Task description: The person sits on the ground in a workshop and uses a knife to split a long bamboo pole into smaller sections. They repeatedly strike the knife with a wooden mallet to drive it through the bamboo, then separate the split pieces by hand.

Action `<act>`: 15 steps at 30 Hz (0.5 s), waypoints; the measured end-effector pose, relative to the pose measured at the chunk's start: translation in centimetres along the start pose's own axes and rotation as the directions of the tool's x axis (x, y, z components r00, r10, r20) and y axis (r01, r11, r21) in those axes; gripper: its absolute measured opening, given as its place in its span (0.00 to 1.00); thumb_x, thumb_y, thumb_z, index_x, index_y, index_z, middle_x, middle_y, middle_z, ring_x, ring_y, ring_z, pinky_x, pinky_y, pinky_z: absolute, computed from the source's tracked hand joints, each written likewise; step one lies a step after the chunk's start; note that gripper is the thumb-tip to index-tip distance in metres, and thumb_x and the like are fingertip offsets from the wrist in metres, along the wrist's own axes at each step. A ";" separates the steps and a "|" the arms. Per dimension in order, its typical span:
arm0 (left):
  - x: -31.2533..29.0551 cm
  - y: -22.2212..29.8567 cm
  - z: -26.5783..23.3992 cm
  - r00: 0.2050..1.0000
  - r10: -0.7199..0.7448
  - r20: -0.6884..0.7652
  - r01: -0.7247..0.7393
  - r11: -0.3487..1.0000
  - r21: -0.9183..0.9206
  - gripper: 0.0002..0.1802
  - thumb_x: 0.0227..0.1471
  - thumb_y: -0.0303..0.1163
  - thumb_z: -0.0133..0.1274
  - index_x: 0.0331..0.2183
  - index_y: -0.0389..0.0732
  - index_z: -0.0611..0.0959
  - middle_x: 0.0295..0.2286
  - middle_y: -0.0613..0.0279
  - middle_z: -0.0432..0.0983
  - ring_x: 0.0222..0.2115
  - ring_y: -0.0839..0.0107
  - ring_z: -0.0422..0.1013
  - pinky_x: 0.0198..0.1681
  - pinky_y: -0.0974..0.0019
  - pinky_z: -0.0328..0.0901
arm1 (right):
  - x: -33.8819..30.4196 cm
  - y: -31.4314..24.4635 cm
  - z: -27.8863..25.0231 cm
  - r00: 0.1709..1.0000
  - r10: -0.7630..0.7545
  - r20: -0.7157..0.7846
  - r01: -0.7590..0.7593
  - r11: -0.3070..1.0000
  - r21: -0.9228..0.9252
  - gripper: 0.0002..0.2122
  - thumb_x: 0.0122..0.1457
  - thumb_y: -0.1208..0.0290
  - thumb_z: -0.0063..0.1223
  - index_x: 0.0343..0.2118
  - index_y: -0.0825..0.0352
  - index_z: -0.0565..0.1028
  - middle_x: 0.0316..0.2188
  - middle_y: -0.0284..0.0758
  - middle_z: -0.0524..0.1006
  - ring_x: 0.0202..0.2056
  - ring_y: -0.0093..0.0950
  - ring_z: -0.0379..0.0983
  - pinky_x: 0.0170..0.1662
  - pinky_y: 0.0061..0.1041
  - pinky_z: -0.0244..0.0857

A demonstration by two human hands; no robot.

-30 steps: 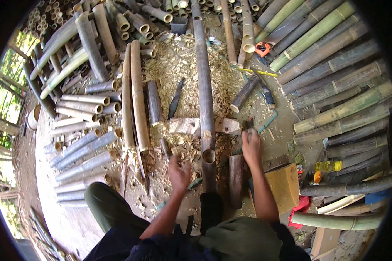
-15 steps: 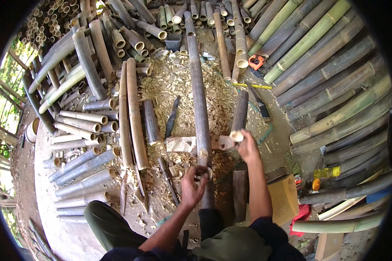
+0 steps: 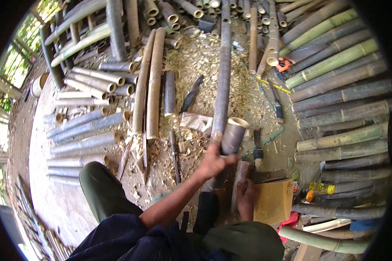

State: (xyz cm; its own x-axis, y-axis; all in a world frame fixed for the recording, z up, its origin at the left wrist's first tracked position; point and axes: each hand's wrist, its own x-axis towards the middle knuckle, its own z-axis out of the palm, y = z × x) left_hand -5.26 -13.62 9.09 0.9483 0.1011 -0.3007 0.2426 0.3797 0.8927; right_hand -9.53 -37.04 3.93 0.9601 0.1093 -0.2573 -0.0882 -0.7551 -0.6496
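My left hand point(image 3: 214, 162) grips a short dark bamboo tube point(image 3: 234, 135), tilted with its pale open end upward. The tube is beside a long dark bamboo pole point(image 3: 222, 82) that runs away from me between my legs. Under the pole lies a notched wooden block point(image 3: 198, 123), partly hidden. Lower and to the right, my right hand point(image 3: 245, 195) is closed around the near part of a thick brown wooden piece point(image 3: 240, 175); its fingers are partly in shadow. Just beyond it lies a tool with a dark wrapped handle point(image 3: 258, 151).
Pale shavings point(image 3: 204, 56) cover the ground around the pole. Left are two long split bamboo lengths point(image 3: 154, 87), a dark sheathed blade point(image 3: 191, 95) and a slim tool point(image 3: 174, 156). Right are a cardboard piece point(image 3: 272, 200), an orange-handled saw point(image 3: 283, 65), a yellow measuring stick point(image 3: 273, 85) and rows of bamboo.
The short tube has passed from my right hand to my left and come nearer. My right hand has moved down to the brown wooden piece. The view has shifted, with the pole's near end hidden now.
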 end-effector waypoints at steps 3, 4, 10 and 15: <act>-3.0 0.8 3.2 0.955 0.295 -0.008 -0.276 0.903 0.330 0.37 0.41 0.30 0.71 0.53 0.35 0.74 0.49 0.51 0.76 0.52 0.55 0.73 0.56 0.54 0.68 | -1.8 -0.7 0.2 0.947 0.301 0.114 -0.205 0.838 -0.506 0.28 0.62 0.54 0.58 0.57 0.72 0.69 0.50 0.54 0.75 0.51 0.49 0.73 0.54 0.45 0.67; -3.4 1.7 4.3 0.954 0.295 0.061 -0.290 0.846 0.447 0.36 0.39 0.30 0.71 0.51 0.36 0.75 0.48 0.49 0.76 0.51 0.51 0.73 0.55 0.52 0.67 | -2.5 -0.7 -0.5 0.912 0.393 0.114 -0.245 0.747 -0.619 0.28 0.62 0.54 0.58 0.56 0.72 0.70 0.50 0.52 0.75 0.51 0.47 0.74 0.53 0.44 0.67; -2.6 0.7 3.9 0.780 0.608 0.151 -0.573 0.595 0.564 0.37 0.29 0.29 0.68 0.47 0.38 0.76 0.39 0.51 0.73 0.45 0.49 0.69 0.50 0.52 0.62 | -1.8 5.6 3.1 0.998 -0.042 -0.049 0.051 0.975 0.216 0.30 0.56 0.55 0.60 0.56 0.72 0.69 0.42 0.44 0.78 0.47 0.39 0.75 0.52 0.40 0.65; -1.4 -1.2 2.6 0.773 0.612 0.165 -0.594 0.609 0.526 0.36 0.24 0.28 0.66 0.43 0.38 0.74 0.39 0.51 0.72 0.44 0.49 0.69 0.48 0.50 0.61 | -2.2 3.2 -1.0 0.966 0.232 0.111 -0.257 0.892 0.373 0.31 0.55 0.65 0.62 0.60 0.72 0.67 0.46 0.38 0.75 0.47 0.34 0.74 0.52 0.34 0.67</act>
State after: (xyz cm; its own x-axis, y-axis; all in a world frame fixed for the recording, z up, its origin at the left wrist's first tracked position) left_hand -6.35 -16.62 9.37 0.9156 0.1592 0.3692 -0.3082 -0.3121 0.8987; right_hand -11.69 -40.32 3.15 0.8780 0.0018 -0.4787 -0.4243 -0.4602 -0.7799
